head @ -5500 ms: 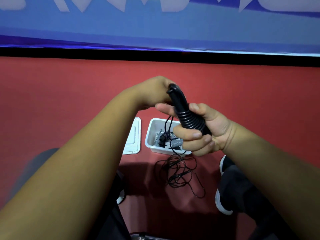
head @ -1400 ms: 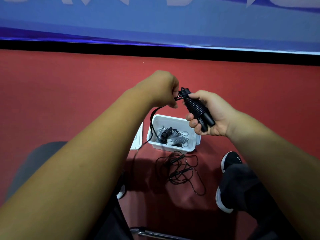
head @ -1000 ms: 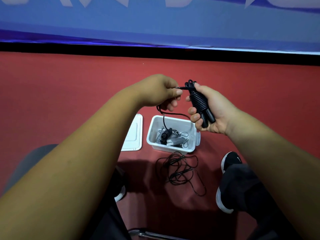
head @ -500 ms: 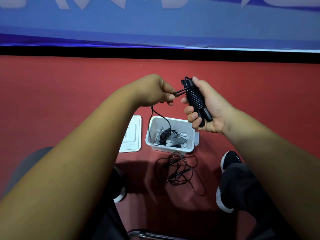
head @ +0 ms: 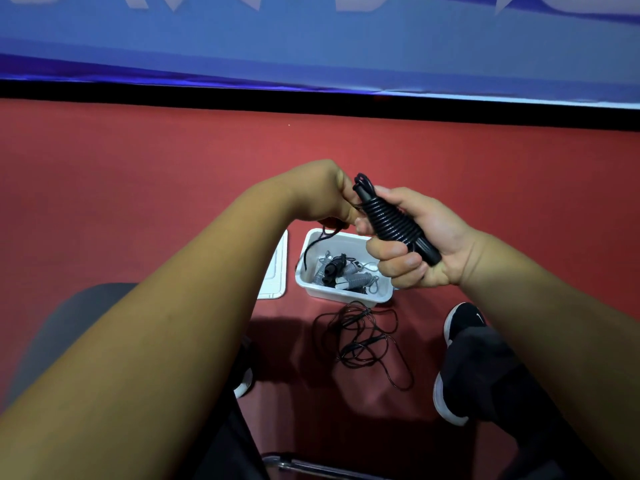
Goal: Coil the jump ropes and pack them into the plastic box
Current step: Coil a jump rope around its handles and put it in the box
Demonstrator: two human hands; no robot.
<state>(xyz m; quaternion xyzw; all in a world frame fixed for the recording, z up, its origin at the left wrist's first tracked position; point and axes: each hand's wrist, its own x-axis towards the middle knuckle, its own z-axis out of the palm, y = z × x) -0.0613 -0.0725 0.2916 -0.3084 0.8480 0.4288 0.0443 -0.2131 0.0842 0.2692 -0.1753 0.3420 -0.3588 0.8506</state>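
The right hand's [head: 426,244] fingers [head: 394,252] clench the coiled black jump rope [head: 391,220], held above the white plastic box [head: 346,295] on the red floor. Just left, the left hand [head: 318,195] pinches its loose cord end. Far banner [head: 311,46] lettering is cut off, unreadable.

A red carpeted floor [head: 138,174] spreads beneath and around the grip. Well beyond the grip, a black strip [head: 311,98] runs under a blue banner with pale shapes [head: 311,46]. Below-right of the grip stands a black white-soled sneaker [head: 464,323]; far below-left, a grey chair seat [head: 62,327].
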